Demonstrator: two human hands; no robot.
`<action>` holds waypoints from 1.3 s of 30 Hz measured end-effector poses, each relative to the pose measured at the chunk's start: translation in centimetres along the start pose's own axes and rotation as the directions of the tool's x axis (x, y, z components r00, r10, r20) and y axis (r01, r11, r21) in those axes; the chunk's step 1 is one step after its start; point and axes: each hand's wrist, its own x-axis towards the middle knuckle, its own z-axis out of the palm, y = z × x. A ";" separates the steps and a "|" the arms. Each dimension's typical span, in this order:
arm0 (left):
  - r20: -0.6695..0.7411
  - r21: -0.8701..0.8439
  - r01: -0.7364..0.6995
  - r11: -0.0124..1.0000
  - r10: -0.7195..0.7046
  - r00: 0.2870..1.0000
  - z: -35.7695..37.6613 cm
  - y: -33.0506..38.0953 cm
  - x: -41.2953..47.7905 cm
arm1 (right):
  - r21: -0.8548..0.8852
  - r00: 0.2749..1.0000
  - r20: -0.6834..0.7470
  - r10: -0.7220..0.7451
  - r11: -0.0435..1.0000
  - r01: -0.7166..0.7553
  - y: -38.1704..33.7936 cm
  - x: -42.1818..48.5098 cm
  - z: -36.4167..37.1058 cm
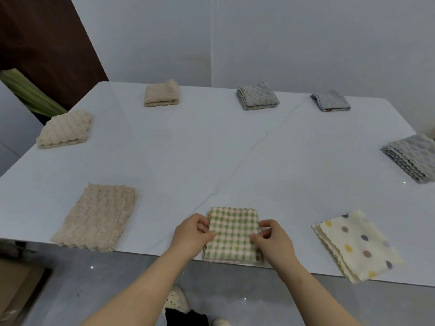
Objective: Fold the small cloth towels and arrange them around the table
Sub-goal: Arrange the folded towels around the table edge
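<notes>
A folded green-checked towel (233, 234) lies at the near edge of the white table (211, 149). My left hand (191, 234) pinches its left side and my right hand (274, 241) pinches its right side. To its left lies a folded beige towel (96, 217), to its right a cream towel with coloured dots (357, 245). Along the far edge sit a beige towel (161, 93), a grey towel (257, 96) and a small grey towel (330, 101). A cream towel (64, 129) rests at the left end, a grey towel (412, 156) at the right end.
A white wall stands close behind the table's far edge. A dark brown panel (47, 43) and a green-striped object (30, 92) are at the back left. My feet in light shoes (176, 300) stand on the grey floor below the near edge.
</notes>
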 end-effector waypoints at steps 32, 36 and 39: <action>0.164 0.141 -0.259 0.956 0.235 0.958 11.9 9.8 -0.2 | -0.073 0.963 -0.223 -0.149 0.988 0.136 1.7 2.5 -12.8; -0.012 0.128 -0.111 0.985 0.114 0.993 17.1 11.5 -1.5 | -0.257 0.932 -0.279 -0.233 0.953 0.162 4.8 3.1 -17.5; -0.098 0.116 0.000 0.993 0.011 0.995 20.1 12.6 -3.0 | -0.357 0.934 -0.303 -0.189 0.931 0.073 7.2 3.4 -20.6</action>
